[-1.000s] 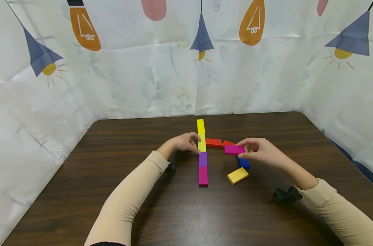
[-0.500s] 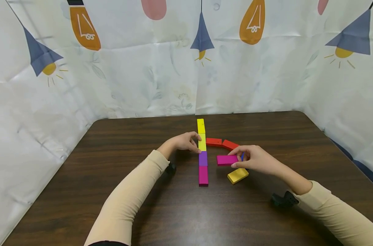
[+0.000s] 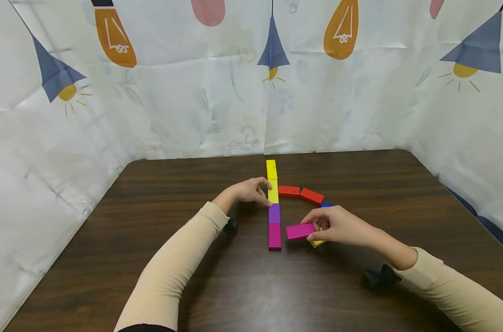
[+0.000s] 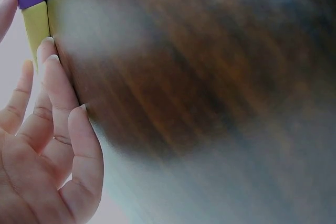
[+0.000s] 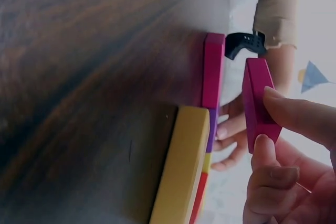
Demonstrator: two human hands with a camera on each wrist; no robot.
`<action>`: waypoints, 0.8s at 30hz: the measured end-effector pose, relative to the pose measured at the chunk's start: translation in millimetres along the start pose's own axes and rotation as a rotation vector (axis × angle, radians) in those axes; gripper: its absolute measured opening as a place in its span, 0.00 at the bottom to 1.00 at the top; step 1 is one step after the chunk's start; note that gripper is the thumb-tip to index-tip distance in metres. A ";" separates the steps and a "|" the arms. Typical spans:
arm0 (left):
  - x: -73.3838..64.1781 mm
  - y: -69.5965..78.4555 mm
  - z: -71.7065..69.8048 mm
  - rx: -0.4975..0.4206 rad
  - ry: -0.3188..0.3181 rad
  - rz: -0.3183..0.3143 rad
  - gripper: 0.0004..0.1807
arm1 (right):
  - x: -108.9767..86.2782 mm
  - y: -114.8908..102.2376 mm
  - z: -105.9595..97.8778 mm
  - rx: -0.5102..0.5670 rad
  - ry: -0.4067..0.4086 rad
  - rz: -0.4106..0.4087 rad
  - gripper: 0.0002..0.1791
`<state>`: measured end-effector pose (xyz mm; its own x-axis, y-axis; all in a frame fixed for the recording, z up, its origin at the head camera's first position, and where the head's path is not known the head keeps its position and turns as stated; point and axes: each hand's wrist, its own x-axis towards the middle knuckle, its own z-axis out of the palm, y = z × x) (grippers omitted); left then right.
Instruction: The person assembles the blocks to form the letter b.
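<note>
Between thumb and fingers, my right hand (image 3: 342, 226) holds a magenta block (image 3: 299, 231) just above the table. In the right wrist view the held magenta block (image 5: 257, 98) is tilted, apart from the other blocks. My left hand (image 3: 249, 190) is beside a straight row, its fingertips at the second yellow block (image 3: 273, 196) and the purple block (image 3: 274, 213). Another yellow block (image 3: 272, 169) forms the row's far end; a magenta block (image 3: 275, 236) forms its near end. The golden-yellow block (image 3: 318, 244) lies partly hidden under my right hand.
Two red blocks, one straight (image 3: 289, 191) and one angled (image 3: 311, 196), curve off the row to the right. A blue block (image 3: 326, 204) follows, mostly hidden by the right hand. A patterned cloth (image 3: 193, 106) hangs behind the dark wooden table (image 3: 234, 286).
My right hand has carried the magenta block toward me and slightly left, from near the angled red block to beside the row's near end. My left hand has stayed in place.
</note>
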<state>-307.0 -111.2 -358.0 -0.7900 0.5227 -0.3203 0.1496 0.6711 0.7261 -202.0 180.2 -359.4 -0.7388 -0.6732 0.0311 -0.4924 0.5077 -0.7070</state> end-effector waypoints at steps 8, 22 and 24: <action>0.7 -0.6 0.4 -0.005 0.000 0.009 0.27 | 0.0 -0.8 5.0 -0.002 -0.053 -0.021 0.18; -0.8 0.4 0.2 0.010 0.004 0.012 0.28 | 1.4 -3.2 10.4 -0.092 -0.097 -0.021 0.16; -0.8 0.4 -0.1 0.011 0.003 0.012 0.28 | 1.8 -3.3 11.2 -0.093 -0.104 -0.022 0.16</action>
<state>-306.3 -111.4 -357.4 -0.7899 0.5290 -0.3102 0.1654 0.6708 0.7229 -196.6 171.2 -365.0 -0.6782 -0.7342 -0.0315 -0.5517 0.5369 -0.6383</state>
